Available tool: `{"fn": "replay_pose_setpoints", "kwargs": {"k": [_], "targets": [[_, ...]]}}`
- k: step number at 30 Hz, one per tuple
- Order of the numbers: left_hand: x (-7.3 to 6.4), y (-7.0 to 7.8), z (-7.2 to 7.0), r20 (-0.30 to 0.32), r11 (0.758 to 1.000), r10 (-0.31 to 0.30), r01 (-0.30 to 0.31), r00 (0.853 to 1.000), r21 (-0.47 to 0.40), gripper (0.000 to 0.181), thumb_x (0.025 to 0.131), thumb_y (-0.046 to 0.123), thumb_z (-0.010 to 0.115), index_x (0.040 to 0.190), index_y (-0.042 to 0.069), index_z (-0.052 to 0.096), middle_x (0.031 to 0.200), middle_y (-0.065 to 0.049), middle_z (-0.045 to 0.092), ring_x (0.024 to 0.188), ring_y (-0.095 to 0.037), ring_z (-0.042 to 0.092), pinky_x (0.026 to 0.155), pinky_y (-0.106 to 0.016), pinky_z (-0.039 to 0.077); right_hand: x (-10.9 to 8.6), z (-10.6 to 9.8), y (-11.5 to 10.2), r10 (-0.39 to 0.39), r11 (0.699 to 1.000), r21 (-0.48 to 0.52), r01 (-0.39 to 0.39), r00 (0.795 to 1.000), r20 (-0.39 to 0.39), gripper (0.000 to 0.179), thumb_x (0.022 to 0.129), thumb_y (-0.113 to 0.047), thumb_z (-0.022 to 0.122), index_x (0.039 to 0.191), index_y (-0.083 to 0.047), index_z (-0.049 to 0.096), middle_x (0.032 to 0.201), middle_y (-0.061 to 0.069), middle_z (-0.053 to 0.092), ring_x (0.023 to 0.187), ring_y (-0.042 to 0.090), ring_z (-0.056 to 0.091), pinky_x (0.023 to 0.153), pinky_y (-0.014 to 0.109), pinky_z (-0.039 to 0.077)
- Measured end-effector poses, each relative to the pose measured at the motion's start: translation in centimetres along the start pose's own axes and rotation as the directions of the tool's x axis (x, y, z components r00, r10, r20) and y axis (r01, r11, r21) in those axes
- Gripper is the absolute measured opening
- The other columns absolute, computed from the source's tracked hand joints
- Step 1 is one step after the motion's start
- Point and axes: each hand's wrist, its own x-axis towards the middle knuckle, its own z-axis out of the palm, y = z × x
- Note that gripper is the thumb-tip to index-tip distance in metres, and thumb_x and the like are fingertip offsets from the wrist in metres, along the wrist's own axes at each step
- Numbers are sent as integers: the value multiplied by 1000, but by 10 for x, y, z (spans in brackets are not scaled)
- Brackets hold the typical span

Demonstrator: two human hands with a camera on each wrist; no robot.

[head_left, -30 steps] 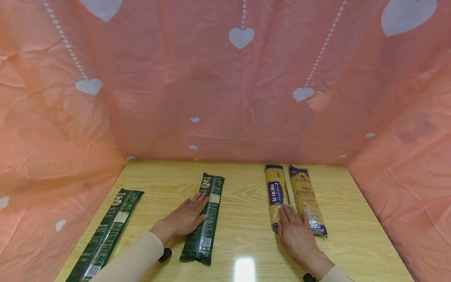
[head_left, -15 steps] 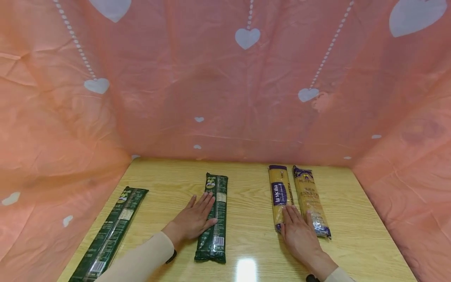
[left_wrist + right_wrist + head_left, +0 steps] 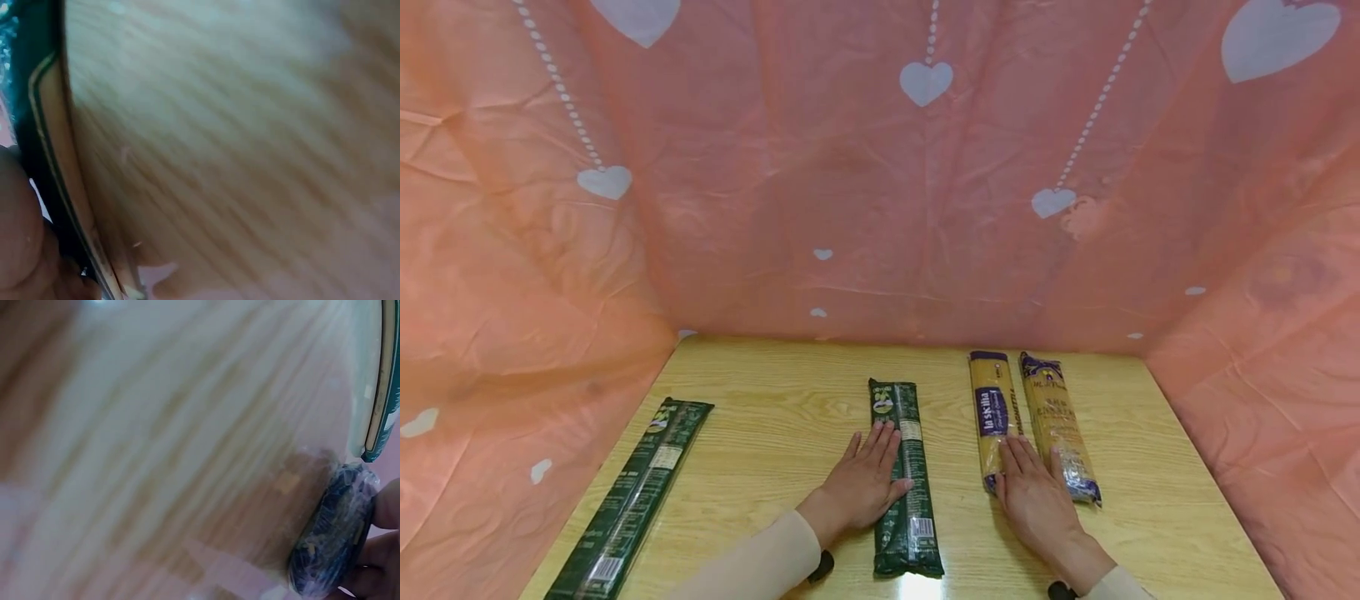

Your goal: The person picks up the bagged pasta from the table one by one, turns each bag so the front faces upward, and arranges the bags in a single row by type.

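Flat on a green spaghetti packet (image 3: 917, 492) lies my left hand (image 3: 861, 479), its fingers straight and its thumb across the packet. That packet's green edge (image 3: 47, 125) shows at the left of the left wrist view. My right hand (image 3: 1037, 500) rests with extended fingers on the lower part of a yellow and purple spaghetti packet (image 3: 991, 417). Beside it, close to that hand's fingers, lies another yellow packet with purple ends (image 3: 1052, 408). In the right wrist view, a crinkled dark packet end (image 3: 331, 531) sits by the right fingers (image 3: 369, 562).
A second green packet (image 3: 632, 492) lies slanted along the left side of the wooden table (image 3: 760, 400). An orange-pink cloth with white hearts (image 3: 865, 208) hangs behind the table and at both sides. Light glares off the front edge.
My left hand has slid the middle green packet rightward across the table, toward the yellow packets. The right hand stays on its packet. The head view has shifted slightly.
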Motion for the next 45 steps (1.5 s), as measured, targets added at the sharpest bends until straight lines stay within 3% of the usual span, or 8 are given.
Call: {"fn": "replay_pose_setpoints", "kwargs": {"k": [8,12,17,20,28,33,38,45], "targets": [[-2,-3,1,1,1000,-21,21,1000,-16,80,112,60,32,170,7,18,178,-13,12,165,-29,11,130,-56,18,-1,-4,-1,-23,999,-35,23,1000,10,48,106,-21,59,145,6,59,153,23,57,145,42,51,120,71,29],[-3,-2,-3,7,1000,-14,14,1000,-14,80,111,61,34,169,7,21,177,-13,14,165,-30,14,129,-57,20,-3,-4,-7,-58,997,-50,54,995,-82,43,102,-19,65,137,5,66,144,22,65,138,41,58,116,71,35],[-3,1,-12,23,999,-29,29,999,20,77,111,60,36,167,9,29,175,-12,24,163,-29,22,127,-61,24,-9,1,-24,-184,983,-64,173,936,-300,37,88,-20,77,117,3,75,115,18,75,110,37,70,101,65,52],[-2,4,-15,29,998,-45,43,999,44,72,112,57,37,166,9,33,174,-11,28,162,-28,26,126,-62,26,-19,3,-38,-240,970,-63,233,911,-335,35,85,-25,80,110,-1,76,105,13,74,100,31,70,96,58,55],[-5,11,-23,4,994,-80,80,997,69,61,113,48,41,160,8,47,166,-12,44,156,-29,39,124,-59,33,-49,5,-75,-269,962,20,272,959,-86,42,101,-60,63,95,-20,72,93,-4,65,90,18,60,85,45,55],[-3,8,-30,-74,992,-12,21,997,124,45,112,41,50,140,11,67,143,-8,67,135,-27,62,113,-55,48,-52,1,-84,-230,972,72,225,970,75,64,99,-76,48,95,-17,72,87,-3,60,85,20,57,81,47,52],[22,-2,-41,-162,986,26,1,986,164,30,109,37,59,125,16,73,117,-4,75,112,-27,71,99,-51,56,-51,-1,-87,-204,978,74,195,969,137,72,98,-80,44,94,-13,71,82,-2,55,80,19,51,74,44,46],[65,-24,-37,-232,972,-46,97,972,212,50,109,53,53,137,14,65,133,-13,64,126,-34,58,105,-55,50,-45,-2,-92,-209,978,62,201,964,167,69,96,-79,49,94,-14,71,83,-2,56,82,20,52,74,43,43]]}}
